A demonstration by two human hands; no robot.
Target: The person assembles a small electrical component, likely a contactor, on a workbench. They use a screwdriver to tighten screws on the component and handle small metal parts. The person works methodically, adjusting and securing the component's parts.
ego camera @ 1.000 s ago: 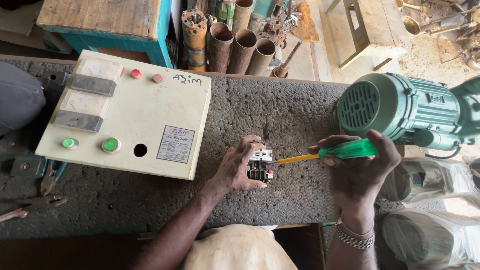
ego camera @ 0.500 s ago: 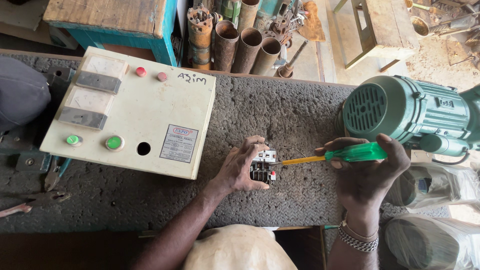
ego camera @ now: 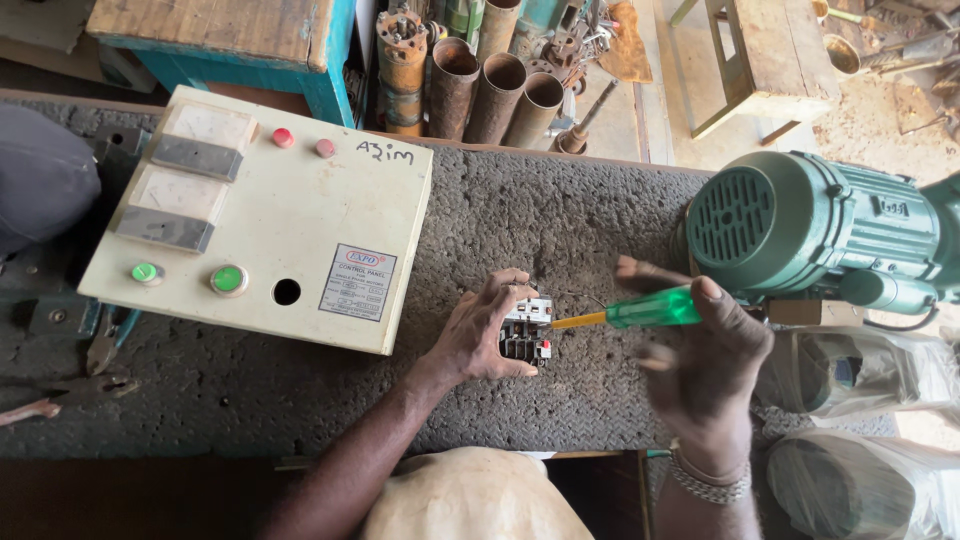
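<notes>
The left hand (ego camera: 478, 340) pins a small relay-type switch block (ego camera: 527, 331) down on the rough grey bench (ego camera: 560, 220), fingers wrapped tight round its left side. The right hand (ego camera: 705, 375) is closed on a green-handled screwdriver (ego camera: 640, 310). The screwdriver's long axis runs pretty much left-right, its yellow shank pointing left with the tip right at the block's right edge. A cream control panel box (ego camera: 265, 215) sits to the left, a green motor (ego camera: 810, 225) far right.

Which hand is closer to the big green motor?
Right. The right hand holds a screwdriver just beside the green motor; the left hand grips a small switch block farther away.
</notes>
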